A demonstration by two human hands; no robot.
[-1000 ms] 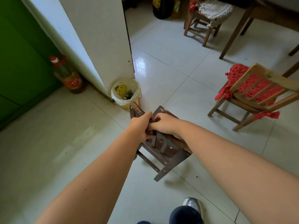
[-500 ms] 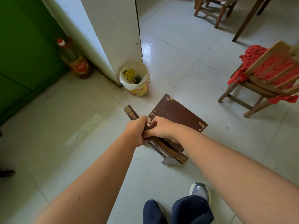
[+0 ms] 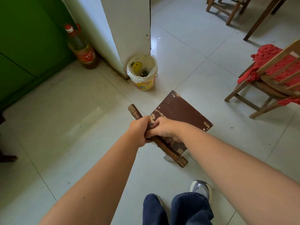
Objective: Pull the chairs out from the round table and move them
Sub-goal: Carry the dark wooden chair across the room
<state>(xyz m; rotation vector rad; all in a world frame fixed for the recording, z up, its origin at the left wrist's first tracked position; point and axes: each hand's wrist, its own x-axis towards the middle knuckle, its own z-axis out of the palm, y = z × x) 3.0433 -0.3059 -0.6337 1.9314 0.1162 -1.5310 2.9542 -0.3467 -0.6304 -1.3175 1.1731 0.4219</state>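
A small dark brown chair (image 3: 181, 113) with chipped paint stands upright on the tiled floor just in front of me. My left hand (image 3: 139, 130) and my right hand (image 3: 164, 129) sit side by side, both closed around its top back rail. A light wooden chair with a red cushion (image 3: 274, 73) stands at the right. Another wooden chair (image 3: 227, 7) and a table leg (image 3: 261, 18) show at the top right; the table top is out of view.
A white and yellow bucket (image 3: 142, 72) lined with a plastic bag stands against the white wall corner (image 3: 129, 30). A bottle with a red cap (image 3: 81, 47) leans by the green door (image 3: 24, 46). My legs and a grey shoe (image 3: 200, 190) are below.
The dark chair went from tilted, with its legs showing, to upright, its seat facing up. The view dropped and shifted; both hands kept their grip on the rail.
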